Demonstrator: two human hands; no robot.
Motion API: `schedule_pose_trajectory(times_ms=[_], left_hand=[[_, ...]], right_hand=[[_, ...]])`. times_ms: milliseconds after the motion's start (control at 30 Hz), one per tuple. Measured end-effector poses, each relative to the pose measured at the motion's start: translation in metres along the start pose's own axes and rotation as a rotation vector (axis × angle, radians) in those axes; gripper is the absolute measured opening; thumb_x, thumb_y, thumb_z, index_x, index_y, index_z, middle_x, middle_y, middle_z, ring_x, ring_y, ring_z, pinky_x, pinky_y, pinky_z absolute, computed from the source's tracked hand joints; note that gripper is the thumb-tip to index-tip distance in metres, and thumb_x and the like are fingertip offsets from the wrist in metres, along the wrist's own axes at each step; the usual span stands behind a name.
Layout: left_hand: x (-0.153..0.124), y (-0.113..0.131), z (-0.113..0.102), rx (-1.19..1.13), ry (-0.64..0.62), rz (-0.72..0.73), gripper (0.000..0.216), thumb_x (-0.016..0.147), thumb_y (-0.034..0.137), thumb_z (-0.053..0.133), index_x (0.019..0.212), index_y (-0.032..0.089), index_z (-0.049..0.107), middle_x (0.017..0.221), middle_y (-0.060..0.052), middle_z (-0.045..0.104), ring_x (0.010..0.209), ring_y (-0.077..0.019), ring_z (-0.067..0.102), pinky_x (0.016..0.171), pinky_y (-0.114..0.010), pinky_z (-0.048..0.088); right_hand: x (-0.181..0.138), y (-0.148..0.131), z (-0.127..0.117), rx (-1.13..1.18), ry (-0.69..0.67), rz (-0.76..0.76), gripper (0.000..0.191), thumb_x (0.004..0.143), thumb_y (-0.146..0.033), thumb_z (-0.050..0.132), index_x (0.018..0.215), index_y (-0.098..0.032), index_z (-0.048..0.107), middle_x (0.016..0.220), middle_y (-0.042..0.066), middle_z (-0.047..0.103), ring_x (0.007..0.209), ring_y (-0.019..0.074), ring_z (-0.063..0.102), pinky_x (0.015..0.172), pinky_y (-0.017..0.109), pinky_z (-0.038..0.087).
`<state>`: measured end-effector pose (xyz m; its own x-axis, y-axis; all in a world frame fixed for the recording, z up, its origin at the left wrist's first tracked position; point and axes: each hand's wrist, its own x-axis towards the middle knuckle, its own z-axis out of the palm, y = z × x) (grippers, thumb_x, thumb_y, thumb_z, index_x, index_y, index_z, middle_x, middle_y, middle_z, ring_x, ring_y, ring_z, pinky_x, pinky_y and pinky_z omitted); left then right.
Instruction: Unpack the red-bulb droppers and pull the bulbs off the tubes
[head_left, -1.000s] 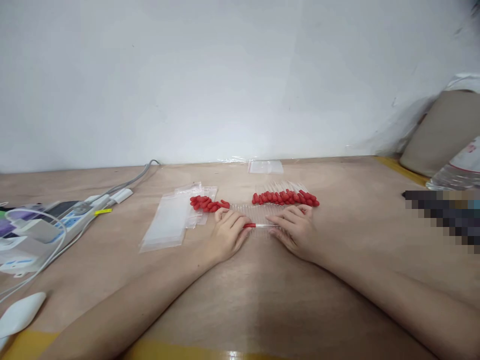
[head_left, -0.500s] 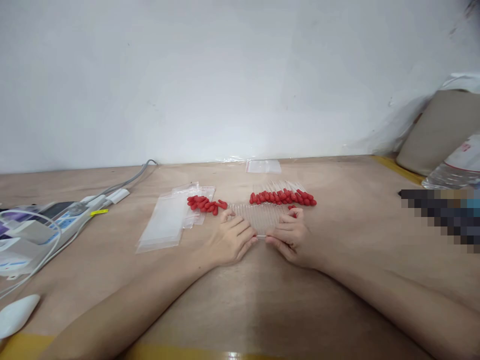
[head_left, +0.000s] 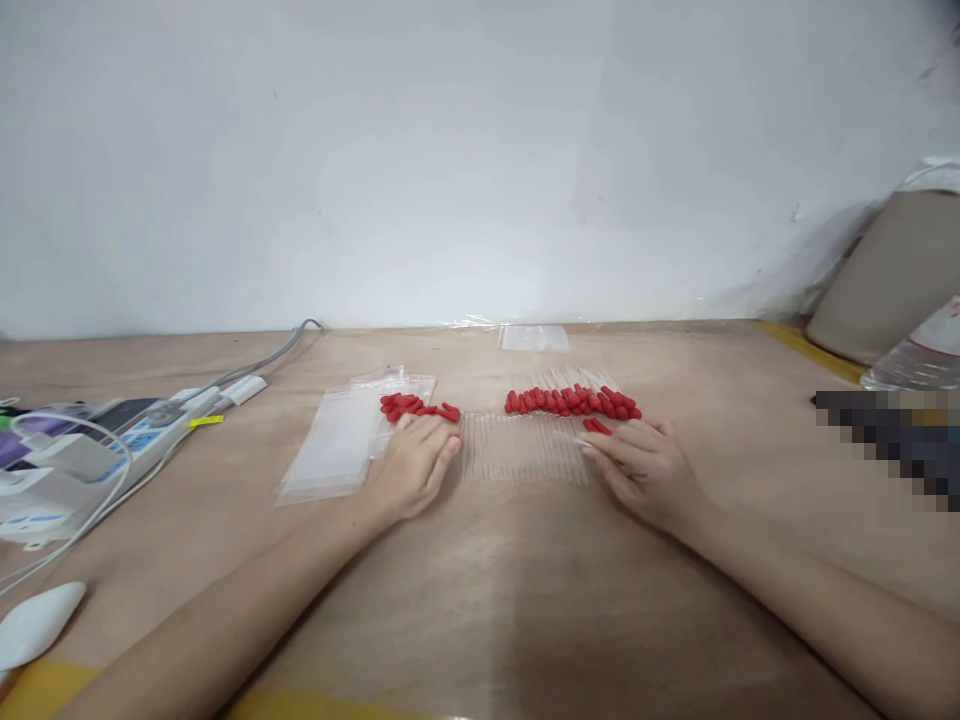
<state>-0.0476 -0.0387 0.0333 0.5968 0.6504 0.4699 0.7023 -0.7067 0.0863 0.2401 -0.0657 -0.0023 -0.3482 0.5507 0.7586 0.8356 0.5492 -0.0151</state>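
Observation:
Thin clear tubes (head_left: 525,448) lie side by side in a row on the table between my hands. My left hand (head_left: 414,462) is at the row's left end, fingers curled and thumb pressed in, against a small pile of red rubber bulbs (head_left: 401,405); its fingertips are hidden. At the right end my right hand (head_left: 646,468) is closed in a pinch on what looks like the end of one clear tube. A few loose red bulbs (head_left: 597,427) lie beside its fingers. Behind the row are droppers with red bulbs (head_left: 574,400), their clear stems pointing to the wall.
Clear plastic bags (head_left: 326,450) lie left of the bulbs, another bag (head_left: 534,338) by the wall. A power strip (head_left: 142,435) with cables and a white mouse-shaped object (head_left: 41,625) are at left. At right stand a grey bin (head_left: 889,275) and a plastic bottle (head_left: 919,350).
My hands have moved apart from the near edge of the tube row. The left went left to the red bulbs; the right went right to the row's end.

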Motion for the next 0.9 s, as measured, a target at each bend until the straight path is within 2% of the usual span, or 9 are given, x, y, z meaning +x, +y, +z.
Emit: schedule_pose_trajectory(times_ms=[100,233,400,500,567,667,767,900], left_hand=[[0.009,-0.014,-0.012,-0.071,0.069,-0.155,0.032,0.09,0.025,0.026,0.097,0.018,0.056,0.081,-0.005,0.053,0.078,-0.0179,0.05,0.073,-0.033,0.037],[0.02,-0.041,-0.02,-0.089,0.118,-0.348,0.032,0.085,0.025,0.033,0.105,0.017,0.057,0.08,-0.004,0.05,0.079,-0.0177,0.052,0.075,-0.031,0.042],[0.023,-0.076,-0.026,-0.141,0.19,-0.502,0.03,0.077,0.027,0.047,0.105,0.017,0.051,0.077,-0.001,0.055,0.061,-0.0127,0.051,0.06,-0.026,0.043],[0.023,-0.085,-0.026,-0.141,0.18,-0.557,0.021,0.073,0.028,0.051,0.091,0.017,0.054,0.075,-0.001,0.057,0.059,-0.0127,0.052,0.057,-0.025,0.044],[0.023,-0.086,-0.026,-0.098,0.177,-0.586,0.019,0.071,0.028,0.052,0.084,0.016,0.058,0.082,-0.004,0.058,0.06,-0.0126,0.054,0.06,-0.026,0.045],[0.023,-0.087,-0.025,-0.043,0.192,-0.585,0.023,0.07,0.023,0.049,0.087,0.015,0.063,0.092,-0.006,0.057,0.063,-0.0127,0.056,0.066,-0.027,0.048],[0.021,-0.093,-0.023,-0.02,0.184,-0.576,0.028,0.07,0.021,0.047,0.094,0.016,0.062,0.091,-0.005,0.058,0.066,-0.0138,0.058,0.067,-0.027,0.048],[0.018,-0.102,-0.018,0.002,0.134,-0.619,0.027,0.071,0.027,0.051,0.096,0.018,0.058,0.087,-0.003,0.063,0.069,-0.0156,0.06,0.065,-0.027,0.046]], right_hand=[[0.001,0.004,0.004,-0.057,-0.007,0.127,0.022,0.084,-0.024,0.045,0.09,-0.02,0.066,0.065,0.0,0.061,0.062,0.0109,0.052,0.068,0.029,0.026],[0.0,0.005,0.008,-0.165,0.011,0.144,0.022,0.081,-0.021,0.045,0.091,-0.019,0.065,0.071,0.002,0.066,0.065,0.0131,0.054,0.069,0.03,0.026],[-0.003,0.007,0.011,-0.193,-0.009,0.142,0.021,0.082,-0.021,0.045,0.084,-0.019,0.065,0.073,0.002,0.067,0.067,0.0133,0.055,0.07,0.032,0.024],[-0.005,0.007,0.012,-0.187,-0.058,0.129,0.022,0.084,-0.023,0.044,0.085,-0.02,0.065,0.075,0.002,0.066,0.069,0.0139,0.053,0.073,0.033,0.023],[-0.005,0.005,0.011,-0.183,-0.102,0.129,0.023,0.085,-0.025,0.042,0.088,-0.021,0.065,0.074,0.002,0.065,0.07,0.0147,0.052,0.073,0.033,0.023],[-0.004,0.002,0.008,-0.159,-0.175,0.126,0.024,0.085,-0.029,0.042,0.092,-0.021,0.064,0.074,0.003,0.064,0.073,0.0158,0.051,0.072,0.033,0.022],[-0.002,-0.002,0.005,-0.148,-0.228,0.106,0.025,0.084,-0.033,0.044,0.093,-0.02,0.063,0.077,0.004,0.063,0.076,0.0168,0.05,0.072,0.033,0.022],[0.0,-0.004,0.003,-0.154,-0.274,0.101,0.029,0.083,-0.038,0.045,0.098,-0.02,0.062,0.082,0.005,0.063,0.077,0.0175,0.05,0.073,0.034,0.021]])
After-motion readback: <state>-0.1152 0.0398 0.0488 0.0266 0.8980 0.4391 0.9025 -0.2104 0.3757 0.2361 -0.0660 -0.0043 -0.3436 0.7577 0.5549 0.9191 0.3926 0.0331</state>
